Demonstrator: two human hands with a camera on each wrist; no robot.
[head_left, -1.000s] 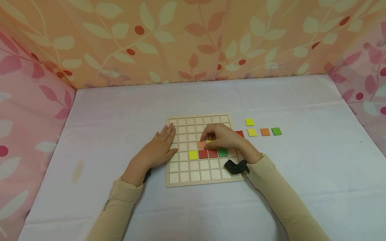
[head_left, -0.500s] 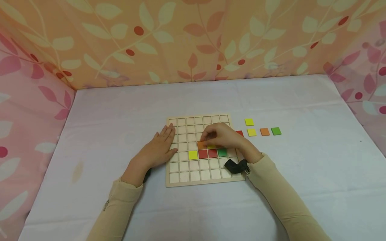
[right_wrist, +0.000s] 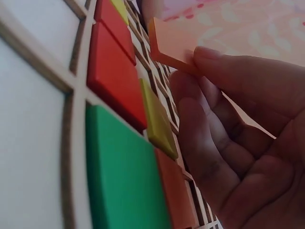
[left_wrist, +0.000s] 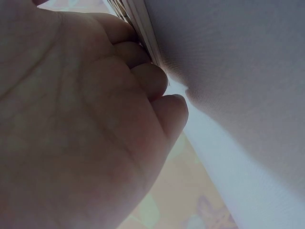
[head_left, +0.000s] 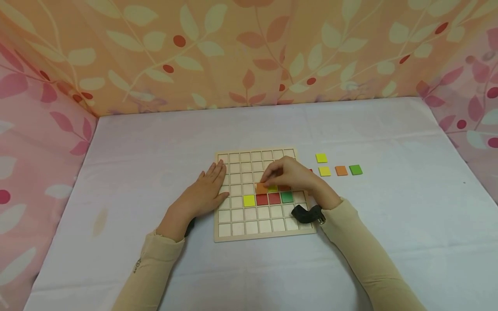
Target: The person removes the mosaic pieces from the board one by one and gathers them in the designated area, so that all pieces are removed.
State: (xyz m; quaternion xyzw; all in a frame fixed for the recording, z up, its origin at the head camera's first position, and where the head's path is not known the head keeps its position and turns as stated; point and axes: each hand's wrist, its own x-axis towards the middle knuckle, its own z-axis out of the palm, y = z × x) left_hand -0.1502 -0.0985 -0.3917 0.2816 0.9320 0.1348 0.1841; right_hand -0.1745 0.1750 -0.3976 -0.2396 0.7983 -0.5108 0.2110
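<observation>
My right hand pinches an orange square tile between thumb and fingers. The right wrist view shows this tile tilted and raised off the wooden grid board. Set in the board near it are a yellow tile, an orange tile, red tiles and a green tile. Another yellow tile sits at the left of the lower tile row. My left hand lies with extended fingers against the board's left edge; its fingertips touch the side in the left wrist view.
Right of the board lie two yellow tiles, an orange tile and a green tile on the white cloth. A red tile shows partly behind my right hand. Patterned fabric borders the table's back and sides.
My right hand has risen slightly, and the orange tile it pinches has come up out of its cell. My left hand has stayed in place.
</observation>
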